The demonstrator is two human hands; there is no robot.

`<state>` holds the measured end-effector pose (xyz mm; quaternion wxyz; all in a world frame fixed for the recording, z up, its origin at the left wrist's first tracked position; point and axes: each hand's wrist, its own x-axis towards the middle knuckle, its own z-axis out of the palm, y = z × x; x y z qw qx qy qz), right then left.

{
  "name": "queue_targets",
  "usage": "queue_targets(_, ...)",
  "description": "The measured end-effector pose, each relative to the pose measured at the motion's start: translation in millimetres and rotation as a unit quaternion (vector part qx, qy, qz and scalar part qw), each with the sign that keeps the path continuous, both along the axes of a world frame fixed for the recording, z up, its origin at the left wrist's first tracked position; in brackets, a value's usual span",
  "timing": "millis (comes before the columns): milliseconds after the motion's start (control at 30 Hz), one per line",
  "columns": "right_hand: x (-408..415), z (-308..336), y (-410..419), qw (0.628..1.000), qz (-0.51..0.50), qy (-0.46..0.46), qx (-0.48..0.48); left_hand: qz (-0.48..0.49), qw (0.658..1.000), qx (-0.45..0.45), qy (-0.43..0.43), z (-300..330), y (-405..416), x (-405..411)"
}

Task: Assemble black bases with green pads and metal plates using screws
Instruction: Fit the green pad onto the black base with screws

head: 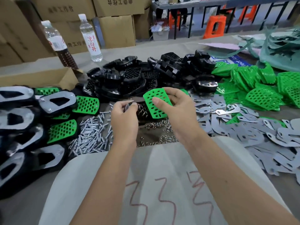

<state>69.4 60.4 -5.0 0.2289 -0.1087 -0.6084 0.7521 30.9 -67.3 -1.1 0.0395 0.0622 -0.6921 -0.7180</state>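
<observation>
My right hand grips a green perforated pad by its right edge, thumb across its face, and tilts it over a black base. My left hand holds that black base at its left end, fingers curled round it. Loose black bases are heaped behind my hands. Green pads pile up at the right. Grey metal plates spread out at the right front. Screws lie in a heap at the left, small nuts under my hands.
Finished assemblies with metal plates and green pads lie stacked at the left. Two water bottles and an open cardboard box stand at the back left. Cartons, orange stools and a far table fill the background. A white cloth covers my lap.
</observation>
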Motion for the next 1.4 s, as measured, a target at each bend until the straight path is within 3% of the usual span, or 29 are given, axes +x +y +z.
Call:
queue_targets(267, 10, -12, -10, 0.996, 0.073, 0.009, 0.051, 0.003, 0.997, -0.059, 0.04, -18, -20, 2)
queue_targets(500, 13, -11, -13, 0.995, 0.093, -0.001, 0.035, -0.025, 0.995, 0.093, -0.013, -14, -23, 3)
queue_targets(700, 12, -13, -12, 0.995, 0.084, 0.005, 0.062, -0.027, 0.989, 0.139, -0.046, -8, -25, 4)
queue_targets(867, 11, -6, -9, 0.987, 0.048, 0.024, -0.148, -0.02, 0.993, 0.114, 0.008, -6, -23, 6)
queue_targets(933, 13, -4, -4, 0.982, 0.024, 0.028, -0.183, -0.003, 0.995, 0.09, 0.042, -7, -23, 6)
queue_targets(1167, 14, -6, -4, 0.993, 0.038, 0.01, -0.111, 0.025, 0.997, 0.066, 0.038, -2, -23, 8)
queue_targets(1400, 14, -15, -14, 0.993, 0.084, 0.025, 0.082, 0.017, 0.996, 0.029, 0.086, -6, -21, 7)
